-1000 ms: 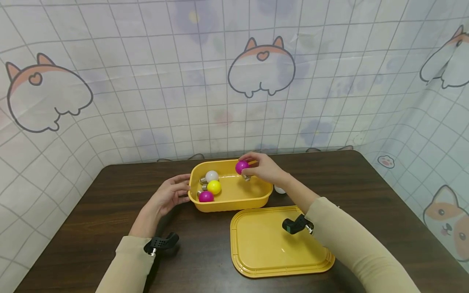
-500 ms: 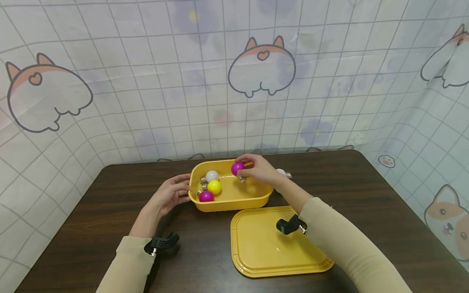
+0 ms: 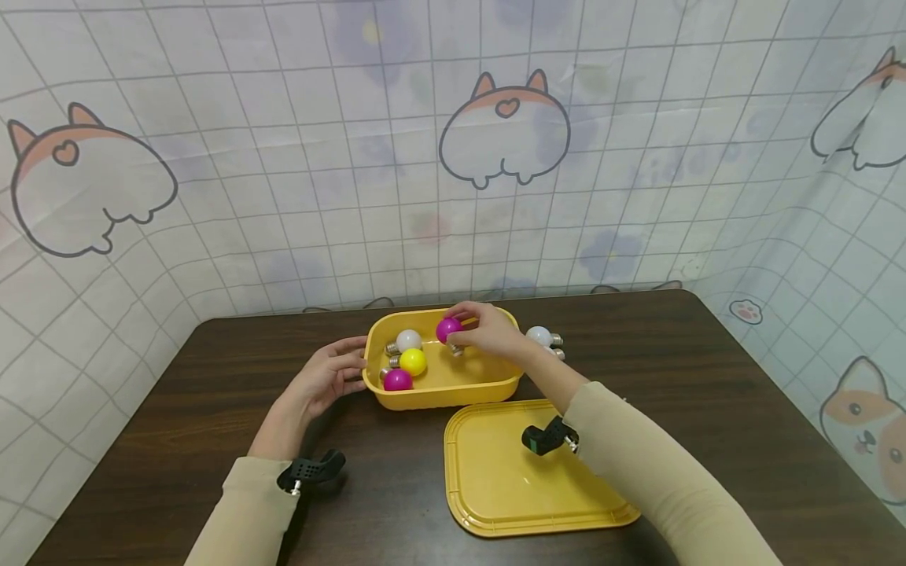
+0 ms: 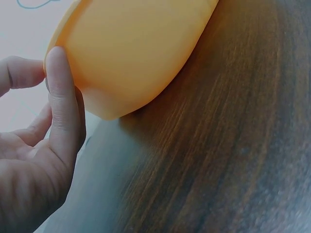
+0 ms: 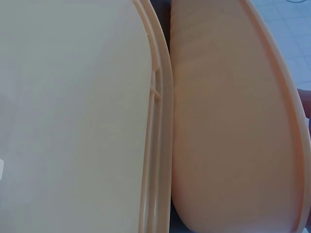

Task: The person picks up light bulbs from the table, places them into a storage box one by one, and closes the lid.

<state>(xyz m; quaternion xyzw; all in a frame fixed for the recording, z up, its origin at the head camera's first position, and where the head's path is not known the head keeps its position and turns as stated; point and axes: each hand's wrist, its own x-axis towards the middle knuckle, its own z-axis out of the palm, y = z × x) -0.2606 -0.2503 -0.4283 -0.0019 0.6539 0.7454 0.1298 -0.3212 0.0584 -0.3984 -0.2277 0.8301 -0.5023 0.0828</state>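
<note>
A yellow plastic box (image 3: 453, 397) stands at the back middle of the table. My left hand (image 3: 329, 376) holds its left end, the fingertips at the rim; in the left wrist view a thumb and finger pinch that edge. Over the box's inside, my right hand (image 3: 488, 330) pinches a magenta light bulb (image 3: 448, 328) by its round globe, metal base pointing down toward the right. Along the left half of the box lie a white bulb (image 3: 408, 340), a yellow bulb (image 3: 413, 362) and another magenta bulb (image 3: 398, 380). Only fingertips of the right hand show in the right wrist view.
A flat yellow lid (image 3: 524, 479) lies in front of the box, partly under my right forearm. White bulbs (image 3: 539, 336) rest on the dark wood table (image 3: 708, 377) right of the box, partly hidden by the right wrist. A patterned cloth (image 3: 318, 157) hangs behind.
My right hand has moved left over the box with the magenta bulb, uncovering more of the white bulbs on the table. The left hand stays at the box's left end.
</note>
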